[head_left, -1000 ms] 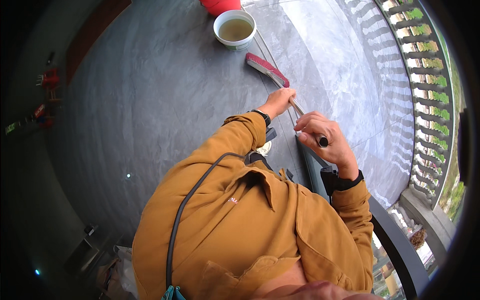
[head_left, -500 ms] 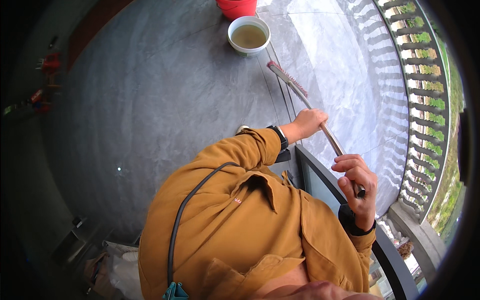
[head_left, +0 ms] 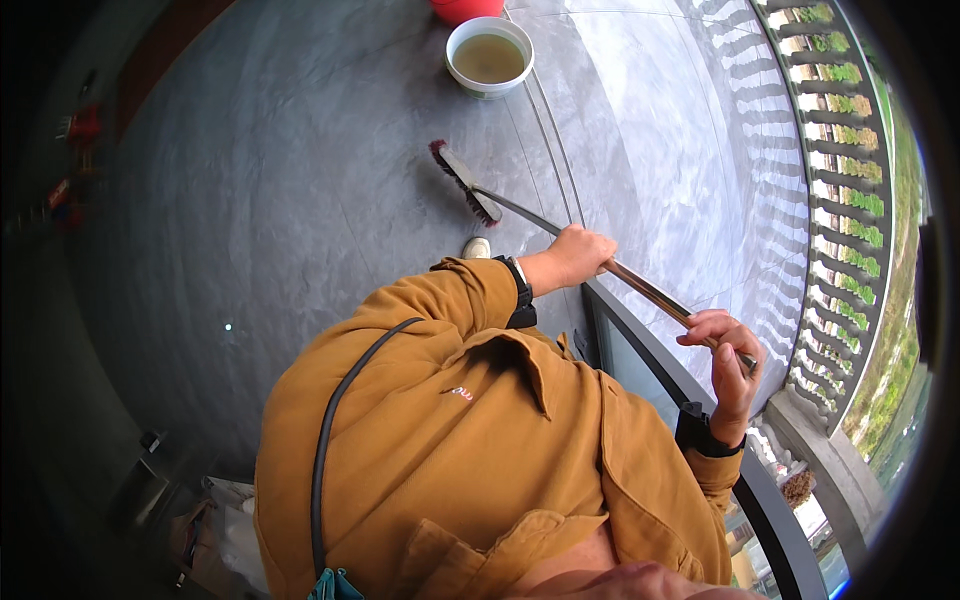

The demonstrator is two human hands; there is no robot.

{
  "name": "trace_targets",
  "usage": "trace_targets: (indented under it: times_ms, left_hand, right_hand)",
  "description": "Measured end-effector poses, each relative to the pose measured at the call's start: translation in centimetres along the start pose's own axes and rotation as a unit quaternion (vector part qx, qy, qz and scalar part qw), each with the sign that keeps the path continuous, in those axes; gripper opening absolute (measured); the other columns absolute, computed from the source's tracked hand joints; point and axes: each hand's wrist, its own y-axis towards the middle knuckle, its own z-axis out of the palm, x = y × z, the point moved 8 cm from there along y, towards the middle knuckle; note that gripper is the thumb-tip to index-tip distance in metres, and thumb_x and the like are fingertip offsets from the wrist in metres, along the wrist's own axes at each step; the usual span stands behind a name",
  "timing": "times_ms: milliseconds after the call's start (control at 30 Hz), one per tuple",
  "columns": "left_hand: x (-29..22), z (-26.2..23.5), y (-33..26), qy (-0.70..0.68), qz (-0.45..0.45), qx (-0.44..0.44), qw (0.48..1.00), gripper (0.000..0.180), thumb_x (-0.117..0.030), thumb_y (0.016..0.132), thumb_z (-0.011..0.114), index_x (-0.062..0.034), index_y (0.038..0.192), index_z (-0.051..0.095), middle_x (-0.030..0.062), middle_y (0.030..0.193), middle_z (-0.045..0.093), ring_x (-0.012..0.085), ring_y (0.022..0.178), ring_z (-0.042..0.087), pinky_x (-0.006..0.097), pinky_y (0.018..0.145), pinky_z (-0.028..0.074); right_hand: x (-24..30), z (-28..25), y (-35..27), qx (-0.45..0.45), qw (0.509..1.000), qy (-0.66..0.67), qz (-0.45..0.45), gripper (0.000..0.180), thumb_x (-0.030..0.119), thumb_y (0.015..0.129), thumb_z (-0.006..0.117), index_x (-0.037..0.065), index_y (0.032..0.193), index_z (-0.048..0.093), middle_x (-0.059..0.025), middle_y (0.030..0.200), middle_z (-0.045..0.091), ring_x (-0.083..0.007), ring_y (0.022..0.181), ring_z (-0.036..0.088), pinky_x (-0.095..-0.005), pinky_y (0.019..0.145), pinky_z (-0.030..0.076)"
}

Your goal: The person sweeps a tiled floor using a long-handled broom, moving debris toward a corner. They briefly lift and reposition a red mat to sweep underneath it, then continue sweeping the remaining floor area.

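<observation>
A long-handled broom (head_left: 520, 208) lies slanted across the grey stone floor (head_left: 300, 200), its red bristle head (head_left: 463, 180) resting on the floor ahead of my shoe (head_left: 477, 247). My left hand (head_left: 578, 255) grips the metal handle midway. My right hand (head_left: 728, 350) is closed around the handle's upper end, near the balustrade. Both arms wear mustard-coloured sleeves.
A white bucket (head_left: 488, 57) of murky water stands ahead, with a red container (head_left: 466, 8) behind it. A stone balustrade (head_left: 850, 200) curves along the right. A dark railing or frame (head_left: 690, 400) runs under my right arm. Bags and clutter (head_left: 215, 520) lie at lower left.
The broom head has been drawn back from near the bucket toward my foot and to the left. My right hand moved down and right with the handle's end.
</observation>
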Motion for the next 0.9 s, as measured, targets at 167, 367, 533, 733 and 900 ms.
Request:
trace_targets:
  times_ms: [167,367,533,733,900]
  left_hand:
    - [-3.6,-0.2,2.7,-0.023,0.043,-0.032,0.998,0.013,-0.016,0.069,0.062,-0.0116,0.072,0.050,0.0041,0.070,0.061,0.0240,0.069,0.061,0.037,0.059,0.045]
    - [0.2,3.9,10.1,-0.121,0.047,-0.035,0.991,0.011,-0.017,0.071,0.061,-0.0111,0.074,0.052,0.0073,0.074,0.061,0.0297,0.074,0.060,0.040,0.060,0.045]
    - [4.8,6.7,9.2,-0.119,-0.048,0.057,0.990,0.014,-0.019,0.071,0.065,-0.0118,0.077,0.055,0.0094,0.076,0.061,0.0323,0.078,0.059,0.044,0.064,0.045]
    - [-0.3,4.0,3.0,-0.014,0.028,0.045,0.999,0.012,-0.019,0.068,0.064,-0.0113,0.072,0.056,0.0062,0.072,0.063,0.0276,0.072,0.063,0.041,0.060,0.047]
    - [-5.1,2.4,2.7,0.003,0.073,0.081,0.994,0.014,-0.021,0.068,0.063,-0.0110,0.072,0.054,0.0051,0.068,0.062,0.0253,0.067,0.063,0.038,0.057,0.044]
  right_hand:
    - [4.3,0.3,-2.2,-0.026,0.993,-0.106,-0.037,0.033,0.027,0.086,0.056,0.002,0.066,0.048,-0.0164,0.077,0.063,-0.0286,0.088,0.058,-0.0392,0.079,0.044]
    - [-0.1,3.4,2.1,-0.056,0.974,-0.219,-0.013,0.020,0.009,0.086,0.057,-0.001,0.069,0.049,-0.0139,0.090,0.063,-0.0249,0.093,0.058,-0.0315,0.078,0.044]
    - [-4.7,3.4,4.8,-0.017,0.985,-0.167,0.037,0.023,0.011,0.086,0.058,-0.001,0.069,0.048,-0.0144,0.092,0.063,-0.0202,0.086,0.058,-0.0288,0.073,0.048]
    - [-1.5,0.0,-1.3,-0.044,0.998,-0.033,0.025,0.032,0.024,0.088,0.056,0.000,0.068,0.048,-0.0204,0.087,0.062,-0.0302,0.095,0.056,-0.0395,0.070,0.054]
    - [2.6,-2.7,-4.1,-0.101,0.995,0.017,-0.013,0.032,0.025,0.089,0.053,0.001,0.069,0.048,-0.0211,0.084,0.061,-0.0312,0.093,0.056,-0.0395,0.064,0.056]
